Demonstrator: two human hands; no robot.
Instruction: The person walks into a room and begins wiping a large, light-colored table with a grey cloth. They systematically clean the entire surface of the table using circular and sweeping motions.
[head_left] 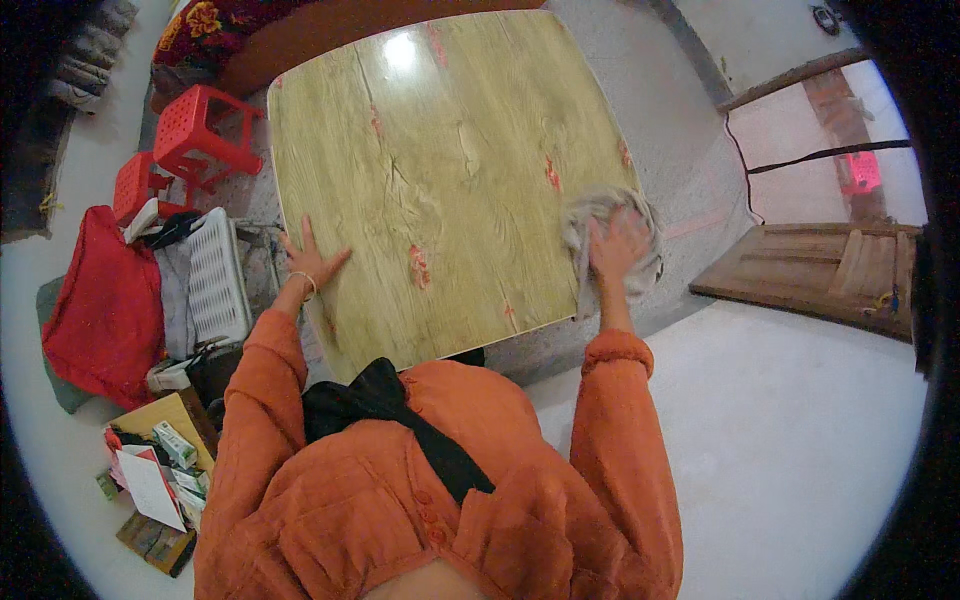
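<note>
A square table (470, 250) with a pale wood-grain top and red marks stands in front of me. My left hand (315, 262) lies on its left edge, fingers spread, with a bracelet at the wrist and nothing in it. At the right edge my right hand (618, 245) holds a crumpled grey cloth (590, 212) against the tabletop. Part of the cloth reaches past the edge. The fingers on the cloth are slightly blurred.
Red plastic stools (203, 135) stand left of the table. Nearer are a white slatted plastic chair back (217, 275), a red cloth (105, 305) and a box with papers and small cartons (175, 445). A wooden door (810, 265) is at the right.
</note>
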